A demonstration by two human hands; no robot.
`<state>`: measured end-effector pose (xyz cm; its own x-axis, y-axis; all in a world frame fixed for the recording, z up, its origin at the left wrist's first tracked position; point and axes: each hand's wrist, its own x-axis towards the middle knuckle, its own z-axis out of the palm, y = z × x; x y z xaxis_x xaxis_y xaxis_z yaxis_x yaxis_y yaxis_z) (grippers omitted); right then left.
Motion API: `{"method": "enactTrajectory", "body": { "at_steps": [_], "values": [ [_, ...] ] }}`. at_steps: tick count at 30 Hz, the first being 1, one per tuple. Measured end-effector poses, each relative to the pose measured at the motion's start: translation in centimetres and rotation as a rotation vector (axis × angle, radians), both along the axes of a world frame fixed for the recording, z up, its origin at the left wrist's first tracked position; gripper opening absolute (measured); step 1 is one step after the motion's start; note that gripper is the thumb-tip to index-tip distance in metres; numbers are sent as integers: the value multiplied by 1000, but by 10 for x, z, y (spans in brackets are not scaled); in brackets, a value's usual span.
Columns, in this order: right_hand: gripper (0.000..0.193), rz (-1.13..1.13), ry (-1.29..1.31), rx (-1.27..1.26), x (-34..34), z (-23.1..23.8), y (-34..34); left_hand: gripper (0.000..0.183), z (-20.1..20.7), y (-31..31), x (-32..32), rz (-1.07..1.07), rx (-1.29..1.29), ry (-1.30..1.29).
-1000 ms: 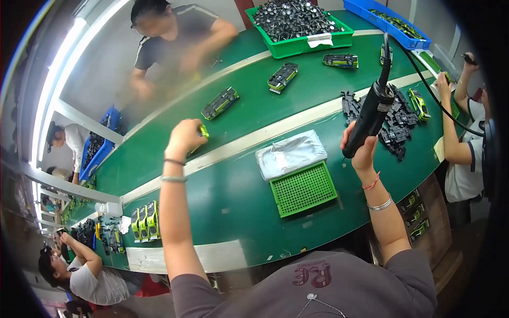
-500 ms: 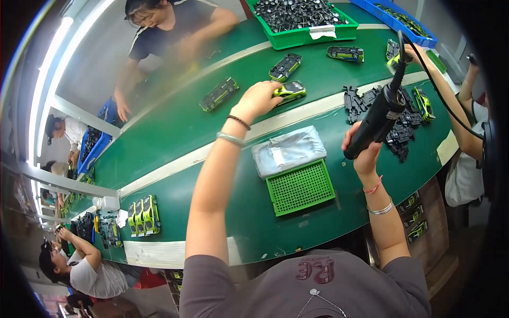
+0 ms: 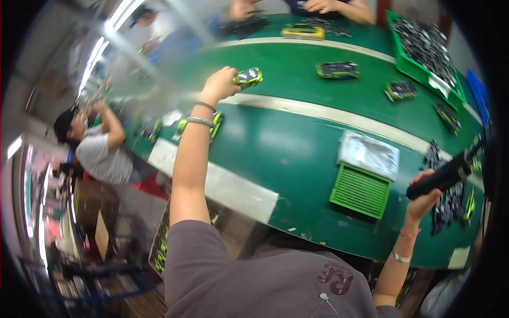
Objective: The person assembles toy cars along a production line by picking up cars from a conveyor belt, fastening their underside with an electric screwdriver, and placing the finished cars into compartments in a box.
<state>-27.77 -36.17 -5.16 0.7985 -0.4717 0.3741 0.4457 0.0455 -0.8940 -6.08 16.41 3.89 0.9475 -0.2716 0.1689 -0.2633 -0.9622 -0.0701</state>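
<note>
My left hand (image 3: 220,86) is closed on a lime-green and black toy car (image 3: 248,78), held above the green work surface near the pale dividing strip. Several other toy cars (image 3: 214,127) stand grouped just below that forearm, which partly hides them. At the right, my right hand (image 3: 424,200) grips a black electric screwdriver (image 3: 442,176) with its tip angled up and away. Beside the screwdriver lies a heap of black plastic chassis parts (image 3: 448,206), partly covered by it.
Toy cars (image 3: 338,69) lie wheels-up along the far green strip. A green perforated basket (image 3: 360,191) and a pale plastic-wrapped packet (image 3: 368,153) sit in front of me. A green crate (image 3: 450,90) of small parts stands far right. Co-workers sit across and at the left.
The view has swung left. My left hand has carried the toy car leftward to above the grouped cars. My right hand still holds the screwdriver.
</note>
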Motion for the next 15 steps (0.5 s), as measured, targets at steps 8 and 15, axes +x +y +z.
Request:
{"method": "enactTrajectory", "body": {
  "at_steps": [8, 15],
  "values": [
    [85, -16, 38, 7, 5, -4, -16, 45, 18, 84, -175, 175, -357, -290],
    [52, -156, 212, -160, 9, 18, -4, 36, -42, 60, -307, 164, -1866, -69]
  ]
}}
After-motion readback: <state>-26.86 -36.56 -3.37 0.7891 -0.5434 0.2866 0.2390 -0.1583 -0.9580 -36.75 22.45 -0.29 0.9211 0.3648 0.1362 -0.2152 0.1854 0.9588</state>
